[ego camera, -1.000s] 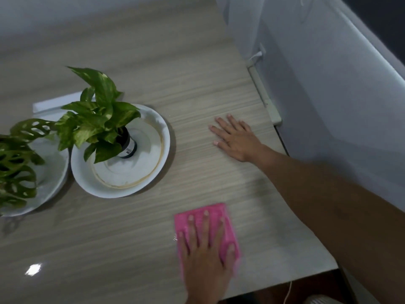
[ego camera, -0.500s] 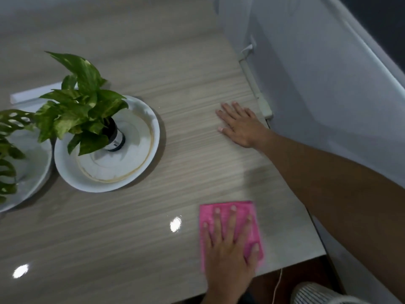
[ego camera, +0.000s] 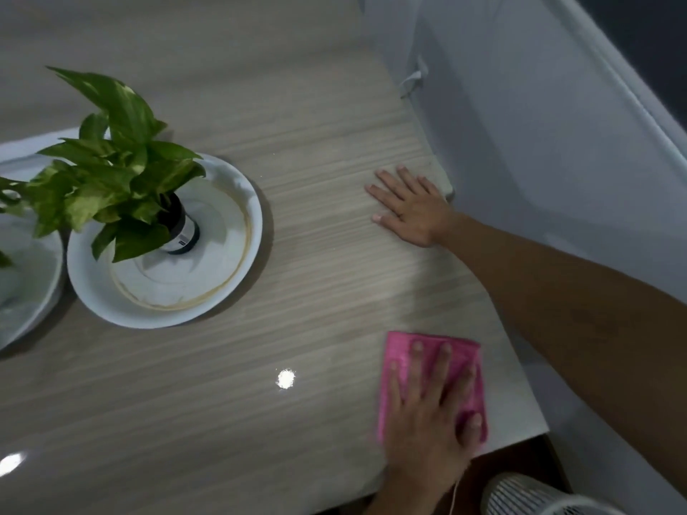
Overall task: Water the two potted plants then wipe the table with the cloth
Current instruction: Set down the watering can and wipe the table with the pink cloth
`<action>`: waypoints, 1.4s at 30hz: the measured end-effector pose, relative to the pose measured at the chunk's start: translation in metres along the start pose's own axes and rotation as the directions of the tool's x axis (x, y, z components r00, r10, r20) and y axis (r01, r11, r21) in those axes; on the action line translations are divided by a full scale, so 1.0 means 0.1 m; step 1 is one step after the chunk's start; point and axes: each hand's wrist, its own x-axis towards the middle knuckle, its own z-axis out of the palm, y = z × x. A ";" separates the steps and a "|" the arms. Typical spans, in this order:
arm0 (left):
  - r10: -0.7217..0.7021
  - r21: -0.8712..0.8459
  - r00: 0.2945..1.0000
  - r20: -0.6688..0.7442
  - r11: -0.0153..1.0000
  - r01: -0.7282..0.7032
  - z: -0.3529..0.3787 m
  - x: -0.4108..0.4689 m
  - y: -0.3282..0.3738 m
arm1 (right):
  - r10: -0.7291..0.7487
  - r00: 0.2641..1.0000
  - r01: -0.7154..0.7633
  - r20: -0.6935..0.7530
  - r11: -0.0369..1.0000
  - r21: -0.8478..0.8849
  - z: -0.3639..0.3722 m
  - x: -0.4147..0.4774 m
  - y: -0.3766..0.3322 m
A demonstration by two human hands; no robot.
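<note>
The pink cloth (ego camera: 433,381) is lying flat on the wooden table (ego camera: 305,202), near the front right corner of it. The left hand (ego camera: 431,414) is pressing on the cloth with the palm down. Its fingers (ego camera: 444,369) are stretched out and a little spread, not curled around the fabric, so the hand is not gripping the cloth but only resting flat on top of it. The thumb is touching the right edge of the cloth.

The right hand (ego camera: 412,208) is lying further back on the same table, close to the right edge. It is also flat, with the fingers straight and pointing to the left, and it is holding nothing. The right forearm is crossing the picture from the lower right.

To the left, well apart from the cloth, a potted plant (ego camera: 111,172) with green leaves is standing in a dark pot on a white plate (ego camera: 208,295). A brownish ring is showing on the plate. Just beside it, at the left border, a second white plate (ego camera: 33,291) is showing only partly, with some leaves of another plant (ego camera: 9,187) above it.

A bright spot of light is reflecting on the table to the left of the cloth.
</note>
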 end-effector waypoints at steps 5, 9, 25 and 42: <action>-0.028 0.079 0.995 -0.092 0.996 0.035 -0.14 0.93 -0.47 | -0.005 0.999 0.005 0.032 1.000 0.008 -0.05 0.02 0.01; -0.388 0.131 0.909 -0.149 0.904 0.407 -0.45 0.21 -1.38 | -0.001 1.000 0.000 0.017 1.000 0.020 -0.06 0.02 -0.01; -0.535 0.094 0.839 -0.101 0.834 0.543 -0.53 -0.53 -1.39 | 0.160 0.985 -0.155 -0.059 0.985 0.079 0.12 -0.28 -0.54; -0.322 0.162 0.945 -0.059 0.931 0.328 -0.64 -0.81 -1.77 | 0.081 0.942 -0.059 -0.324 0.995 0.077 0.74 -1.10 -1.63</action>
